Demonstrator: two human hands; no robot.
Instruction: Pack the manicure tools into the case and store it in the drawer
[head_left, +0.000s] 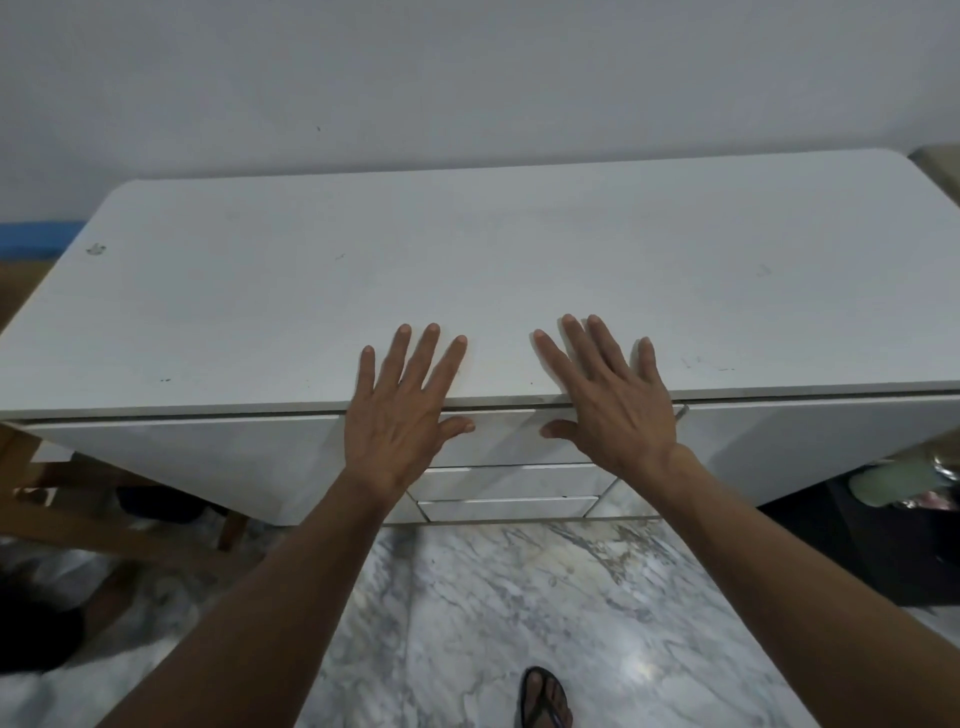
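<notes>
Both hands lie flat, palms down, on the front edge of a white cabinet top (467, 260). My left hand (402, 405) has its fingers spread and holds nothing. My right hand (608, 400) lies beside it, also spread and with nothing in it. Their thumbs hang over the edge in front of the top drawer (504, 439), which is shut. Two more shut drawers (511, 493) sit below it. No manicure tools and no case are in view.
A grey wall stands behind the cabinet. Wooden furniture legs (62, 509) are at the lower left, dark objects and a pale green item (888, 488) at the right. The floor is grey marble (493, 613), with a sandalled foot (543, 699) on it.
</notes>
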